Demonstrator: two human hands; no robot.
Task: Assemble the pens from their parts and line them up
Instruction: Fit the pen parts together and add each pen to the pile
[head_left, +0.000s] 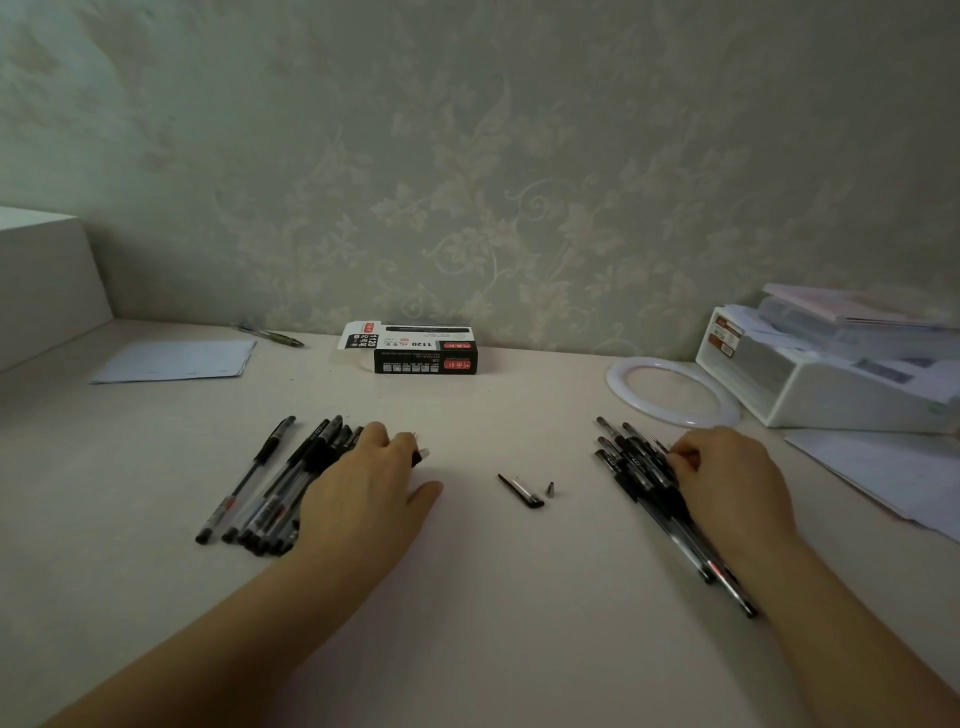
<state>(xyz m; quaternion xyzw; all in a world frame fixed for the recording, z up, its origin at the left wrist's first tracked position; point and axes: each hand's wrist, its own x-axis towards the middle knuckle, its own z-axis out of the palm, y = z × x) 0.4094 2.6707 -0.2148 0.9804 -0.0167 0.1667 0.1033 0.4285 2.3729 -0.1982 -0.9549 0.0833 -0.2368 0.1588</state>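
A row of several black gel pens (260, 488) lies on the table at the left. My left hand (371, 483) rests over the row's right end, its fingers curled round a pen whose end (420, 453) pokes out past them. On the right lies a loose pile of pens (636, 467). My right hand (727, 478) lies on that pile, fingertips curled and pinching one pen near its upper end. Between the hands lie a black pen cap (522, 492) and a small metal tip cone (549, 489).
A black-and-white pen box (426, 349) stands by the wall. Sheets of paper (176, 362) and a green pen (270, 335) lie at the back left. On the right are a white ring (670, 391), a white storage box (831, 384) and loose papers (883, 478).
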